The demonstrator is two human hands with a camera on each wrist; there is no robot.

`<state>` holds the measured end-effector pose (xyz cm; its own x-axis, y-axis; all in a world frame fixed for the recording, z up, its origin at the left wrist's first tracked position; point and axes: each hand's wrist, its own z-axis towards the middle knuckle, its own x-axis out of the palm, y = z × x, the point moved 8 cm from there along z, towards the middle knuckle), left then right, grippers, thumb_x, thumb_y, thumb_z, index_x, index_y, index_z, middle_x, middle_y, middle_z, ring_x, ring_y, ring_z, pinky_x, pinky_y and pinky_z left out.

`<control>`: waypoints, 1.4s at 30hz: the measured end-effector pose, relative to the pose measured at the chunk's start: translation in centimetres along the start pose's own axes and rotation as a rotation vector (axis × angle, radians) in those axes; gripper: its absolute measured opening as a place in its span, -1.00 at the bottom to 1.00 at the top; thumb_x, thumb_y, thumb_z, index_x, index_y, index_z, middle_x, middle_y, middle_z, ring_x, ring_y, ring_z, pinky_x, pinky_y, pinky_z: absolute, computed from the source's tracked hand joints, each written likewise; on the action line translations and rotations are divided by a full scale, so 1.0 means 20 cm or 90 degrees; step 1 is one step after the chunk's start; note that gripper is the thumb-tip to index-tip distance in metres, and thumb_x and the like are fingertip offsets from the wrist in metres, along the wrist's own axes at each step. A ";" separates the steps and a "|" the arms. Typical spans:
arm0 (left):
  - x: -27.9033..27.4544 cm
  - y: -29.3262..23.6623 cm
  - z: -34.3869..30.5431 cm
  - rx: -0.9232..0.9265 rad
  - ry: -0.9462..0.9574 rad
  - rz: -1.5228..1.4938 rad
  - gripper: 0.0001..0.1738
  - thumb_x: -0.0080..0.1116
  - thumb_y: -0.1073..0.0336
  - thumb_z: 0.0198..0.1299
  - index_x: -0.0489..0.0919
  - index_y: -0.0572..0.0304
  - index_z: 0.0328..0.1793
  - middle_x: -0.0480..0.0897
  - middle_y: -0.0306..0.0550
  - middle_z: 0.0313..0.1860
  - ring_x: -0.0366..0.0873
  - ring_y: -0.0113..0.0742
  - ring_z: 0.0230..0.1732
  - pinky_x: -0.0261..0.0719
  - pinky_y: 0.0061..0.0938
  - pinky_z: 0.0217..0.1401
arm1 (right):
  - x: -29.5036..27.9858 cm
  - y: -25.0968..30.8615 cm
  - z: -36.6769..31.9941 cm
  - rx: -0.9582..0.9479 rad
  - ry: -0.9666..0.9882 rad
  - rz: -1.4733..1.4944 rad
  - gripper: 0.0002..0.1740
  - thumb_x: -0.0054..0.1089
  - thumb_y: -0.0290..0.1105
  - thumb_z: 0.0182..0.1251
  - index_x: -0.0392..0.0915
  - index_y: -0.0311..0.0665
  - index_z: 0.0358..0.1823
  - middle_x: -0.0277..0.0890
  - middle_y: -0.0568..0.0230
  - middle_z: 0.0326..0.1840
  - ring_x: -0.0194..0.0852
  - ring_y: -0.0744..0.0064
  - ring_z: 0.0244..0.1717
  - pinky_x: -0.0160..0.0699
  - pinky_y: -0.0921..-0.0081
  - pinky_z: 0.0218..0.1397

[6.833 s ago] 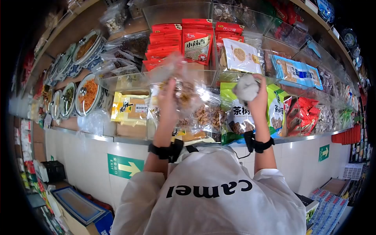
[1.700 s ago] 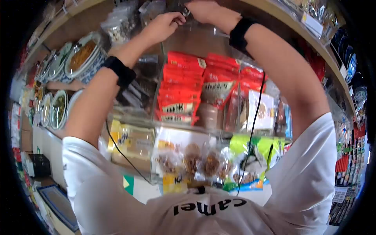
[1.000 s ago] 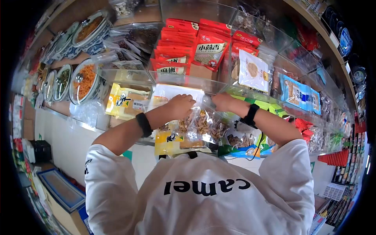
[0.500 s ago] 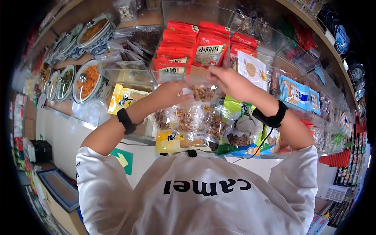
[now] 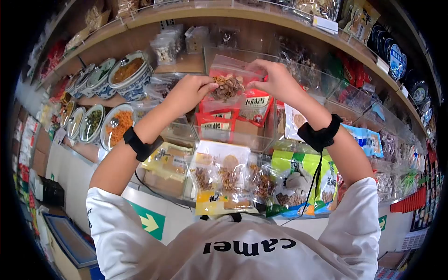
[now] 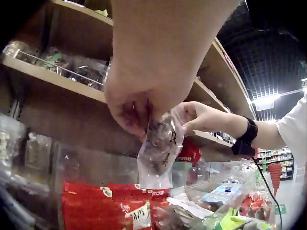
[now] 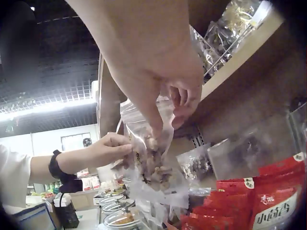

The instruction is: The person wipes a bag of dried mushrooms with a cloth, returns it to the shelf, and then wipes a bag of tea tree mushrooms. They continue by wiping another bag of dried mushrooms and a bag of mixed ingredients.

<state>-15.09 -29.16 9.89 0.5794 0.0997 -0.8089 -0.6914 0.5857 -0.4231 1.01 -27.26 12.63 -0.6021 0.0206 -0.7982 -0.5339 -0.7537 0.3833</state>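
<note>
A clear resealable bag of brown dried pieces (image 5: pixel 226 88) is held up between both hands, above the red packets in the head view. My left hand (image 5: pixel 190 91) pinches its left edge with thumb and forefinger. On the other side my right hand (image 5: pixel 277 79) holds the right edge, with the thumb (image 7: pixel 152 122) on the near face in the right wrist view. Black printed characters show on the plastic (image 6: pixel 160 151) in the left wrist view. Below lie similar bags of dried pieces (image 5: pixel 228 177). A crumpled grey-white lump (image 5: pixel 297 180) rests on a green bag (image 5: pixel 284 161).
Red spice packets (image 5: pixel 254 109) fill a clear-walled compartment under the hands. Lidded bowls (image 5: pixel 119 123) stand at the left. A wooden shelf edge (image 5: pixel 224 14) crosses above the hands. Clear dividers (image 5: pixel 336 95) and a blue packet (image 5: pixel 366 137) are at the right. Cables hang from both wrists.
Both hands earlier reached up to the back, then came down to the front bags. Since half a second ago they have lifted the bag higher and farther back, over the red packets.
</note>
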 end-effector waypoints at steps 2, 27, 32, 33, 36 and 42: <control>-0.04 0.04 0.05 -0.067 0.025 -0.018 -0.70 0.03 0.18 0.19 0.54 0.34 -0.31 0.48 0.15 -0.54 0.44 0.03 -0.46 0.38 -0.30 -0.35 | -0.02 -0.02 0.06 0.016 -0.017 0.028 -0.64 0.30 -0.43 -0.06 0.45 -0.35 -0.20 0.52 0.00 -0.37 0.54 0.17 -0.33 0.48 0.34 -0.27; 0.25 1.20 1.27 -0.122 0.090 0.132 -0.53 -0.04 0.01 0.12 0.54 0.25 -0.05 0.49 0.29 -0.02 0.43 0.11 0.04 0.38 -0.24 0.09 | 0.29 -1.04 0.97 -0.038 0.006 -0.309 -0.66 -0.11 -0.51 0.14 0.47 -0.20 -0.03 0.49 -0.08 -0.16 0.45 0.01 -0.10 0.40 0.23 -0.01; 0.32 1.38 1.39 -0.145 0.065 0.284 -0.57 -0.04 0.09 0.12 0.52 0.29 -0.04 0.49 0.25 -0.01 0.44 0.08 0.02 0.40 -0.19 0.03 | 0.41 -1.38 1.17 0.064 0.011 -0.233 -0.74 -0.05 -0.45 0.12 0.53 -0.24 -0.16 0.51 -0.04 -0.24 0.47 0.09 -0.17 0.40 0.31 -0.07; 0.30 1.43 1.40 -0.196 0.008 0.264 -0.57 -0.06 0.09 0.11 0.53 0.30 -0.08 0.50 0.25 -0.01 0.46 0.06 0.03 0.41 -0.21 0.06 | 0.41 -1.42 1.19 0.102 0.007 -0.202 -0.77 -0.01 -0.41 0.11 0.55 -0.26 -0.22 0.51 -0.02 -0.28 0.48 0.12 -0.23 0.41 0.35 -0.12; 0.35 1.59 1.50 -0.158 -0.020 0.207 -0.55 -0.04 0.12 0.09 0.48 0.32 -0.01 0.50 0.28 -0.02 0.45 0.07 0.04 0.41 -0.18 0.06 | 0.45 -1.45 1.26 0.087 0.086 -0.220 -0.80 0.08 -0.35 0.06 0.58 -0.30 -0.35 0.51 0.01 -0.41 0.46 0.14 -0.37 0.40 0.37 -0.24; 0.38 1.56 1.53 -0.117 -0.013 0.073 -0.49 -0.02 0.17 0.07 0.34 0.24 0.16 0.39 0.21 0.15 0.36 0.11 0.13 0.32 -0.17 0.17 | 0.59 -1.69 1.36 0.193 0.147 0.130 -0.80 0.06 -0.41 0.07 0.52 -0.35 -0.30 0.51 0.03 -0.38 0.47 0.15 -0.38 0.43 0.32 -0.27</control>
<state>-19.10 14.48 3.03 0.4998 0.1739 -0.8485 -0.8192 0.4131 -0.3979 -4.20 16.31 2.83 -0.5828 -0.2830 -0.7617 -0.5883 -0.4997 0.6358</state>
